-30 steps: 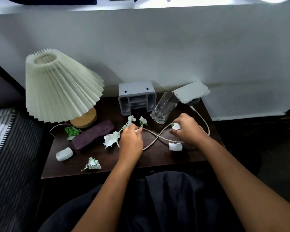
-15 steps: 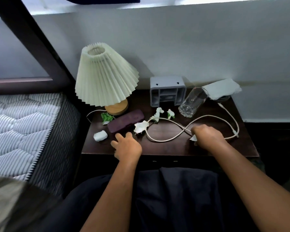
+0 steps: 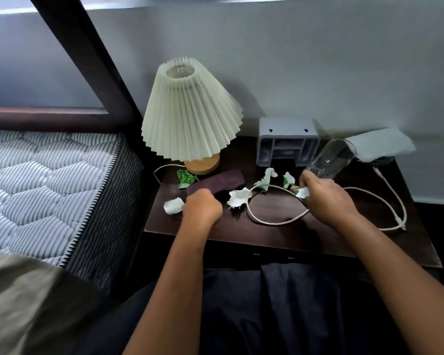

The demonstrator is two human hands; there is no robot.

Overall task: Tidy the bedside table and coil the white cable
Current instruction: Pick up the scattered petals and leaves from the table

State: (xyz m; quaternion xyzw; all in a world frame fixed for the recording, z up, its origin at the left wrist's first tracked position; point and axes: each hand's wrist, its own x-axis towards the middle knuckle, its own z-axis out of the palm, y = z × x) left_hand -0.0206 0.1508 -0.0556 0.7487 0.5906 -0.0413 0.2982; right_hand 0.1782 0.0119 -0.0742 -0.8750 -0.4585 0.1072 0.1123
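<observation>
Left to right. The mattress [image 3: 49, 185] and the dark bed post [image 3: 87, 62] bounded the bench [image 3: 280, 242] on the left. The lamp [image 3: 190, 111] stood at its back left corner, its thin cord [image 3: 162, 169] looping off that edge.

My left hand [image 3: 201, 208] lay curled into a fist between a crumpled white scrap [image 3: 173, 205] and the purple case [image 3: 215, 185]. Grip: fingers pressed together; I could not tell whether they enclosed anything. Risk: a careless sweep there could push that scrap off the left edge.

Mid-bench lay more torn paper: a green-and-white piece [image 3: 186, 177] by the lamp base, a larger white one [image 3: 239, 198], and two smaller bits [image 3: 267, 179] near the grey plastic holder [image 3: 287, 142].

My right hand [image 3: 326, 198] was pinching a white scrap [image 3: 302, 192] at its fingertips, knuckles just beside the tipped glass [image 3: 331, 158]. Main risk: the glass leaned rather than stood, so a nudge from that hand could roll or topple it.

The white cable [image 3: 274, 221] sprawled uncoiled, passing under the right hand and out to its plug [image 3: 400, 222] near the right edge. Risk: tugging it could snag paper or drag the plug off.

Unclear: what propped the glass; the cable's run beneath the hand; what lay under the folded white cloth [image 3: 379, 144] at the back right.
</observation>
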